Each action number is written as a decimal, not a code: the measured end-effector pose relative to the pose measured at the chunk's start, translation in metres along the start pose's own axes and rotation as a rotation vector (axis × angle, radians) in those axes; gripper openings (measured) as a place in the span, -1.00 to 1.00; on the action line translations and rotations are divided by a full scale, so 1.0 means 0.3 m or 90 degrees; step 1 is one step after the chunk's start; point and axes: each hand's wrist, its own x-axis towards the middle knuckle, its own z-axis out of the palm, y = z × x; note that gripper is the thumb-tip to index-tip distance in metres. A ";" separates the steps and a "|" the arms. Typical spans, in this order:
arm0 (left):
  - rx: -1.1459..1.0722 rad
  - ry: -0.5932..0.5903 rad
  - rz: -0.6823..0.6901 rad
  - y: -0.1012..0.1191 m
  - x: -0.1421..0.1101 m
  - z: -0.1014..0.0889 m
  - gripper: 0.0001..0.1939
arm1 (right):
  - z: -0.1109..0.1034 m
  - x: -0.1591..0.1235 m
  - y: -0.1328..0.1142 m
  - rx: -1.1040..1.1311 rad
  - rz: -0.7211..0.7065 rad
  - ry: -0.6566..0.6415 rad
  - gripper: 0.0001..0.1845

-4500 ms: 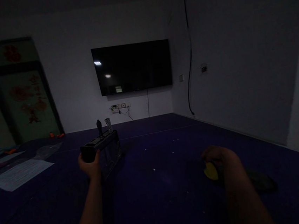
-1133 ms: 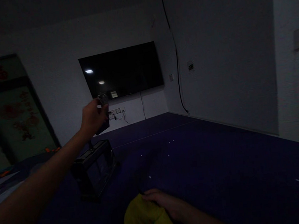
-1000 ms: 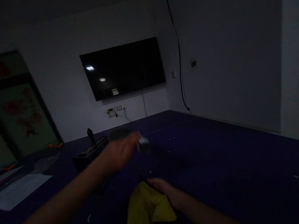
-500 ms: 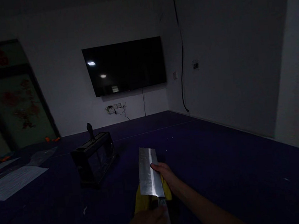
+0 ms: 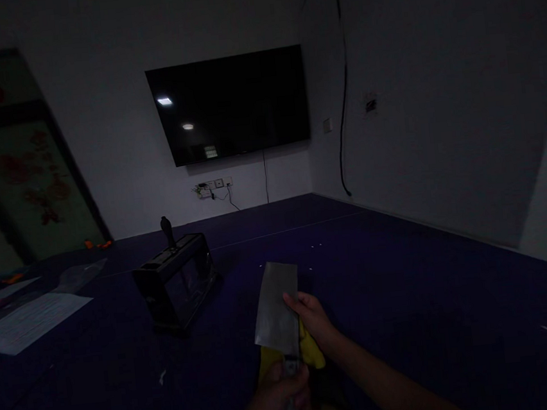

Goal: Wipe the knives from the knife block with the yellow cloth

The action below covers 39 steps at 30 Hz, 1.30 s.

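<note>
Cleaver has left the block, now above purple surface, well short of its far edge. Left hand grips handle; right hand, blade and cloth. Two-handed hold; next needs steady blade.

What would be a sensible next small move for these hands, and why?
Probably the right hand should ease its bare thumb off the face of the cleaver and bring the yellow cloth between skin and metal. The left hand already grips the handle, and the cloth sits bunched behind the blade, within the right hand's easy reach.
</note>
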 end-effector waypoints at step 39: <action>0.055 0.109 0.171 0.064 -0.014 -0.111 -0.57 | -0.003 -0.053 0.104 -0.675 -0.779 -0.195 -0.48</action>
